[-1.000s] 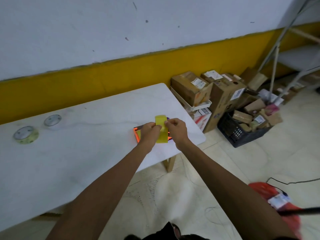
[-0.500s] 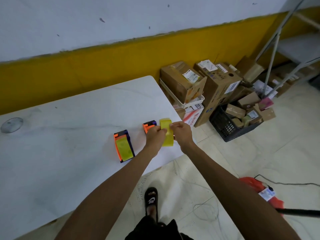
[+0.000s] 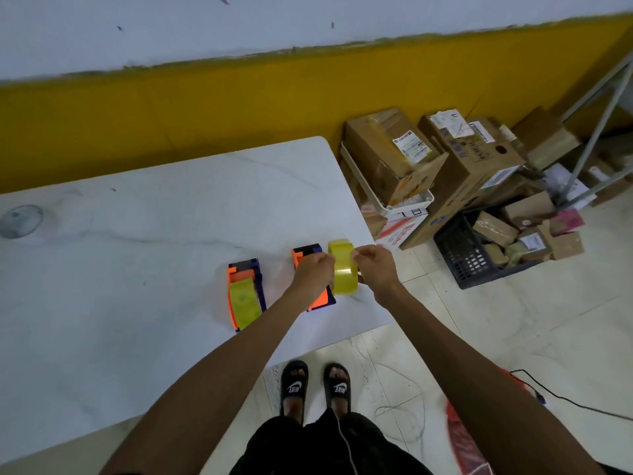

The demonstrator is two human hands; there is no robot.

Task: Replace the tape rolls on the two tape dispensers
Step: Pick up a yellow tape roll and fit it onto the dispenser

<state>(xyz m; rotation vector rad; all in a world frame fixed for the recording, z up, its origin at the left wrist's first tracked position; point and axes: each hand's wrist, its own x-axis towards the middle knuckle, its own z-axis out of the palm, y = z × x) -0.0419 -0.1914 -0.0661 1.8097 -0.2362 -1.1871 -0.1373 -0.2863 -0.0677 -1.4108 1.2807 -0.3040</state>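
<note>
I see the yellow tape roll (image 3: 343,267) held on edge between my two hands, just above the near right corner of the white table (image 3: 144,234). My left hand (image 3: 313,274) presses against the roll's left face with fingers curled closed, and my right hand (image 3: 375,269) pinches its right side, thumb and fingertips closed at the upper rim. Directly beneath my left hand lies one orange and dark blue tape dispenser (image 3: 310,275), mostly covered by that hand, so I cannot tell whether it carries a roll; the roll I hold sits just beside its right edge, and I cannot tell whether they touch. A second tape dispenser (image 3: 244,293) lies flat on the table to the left, apart from both hands, with yellowish tape seated in it. Far left on the table rests a clear, flat round object (image 3: 20,221), blurred. Cardboard boxes (image 3: 428,166) are stacked on the floor past the table's right end.
</note>
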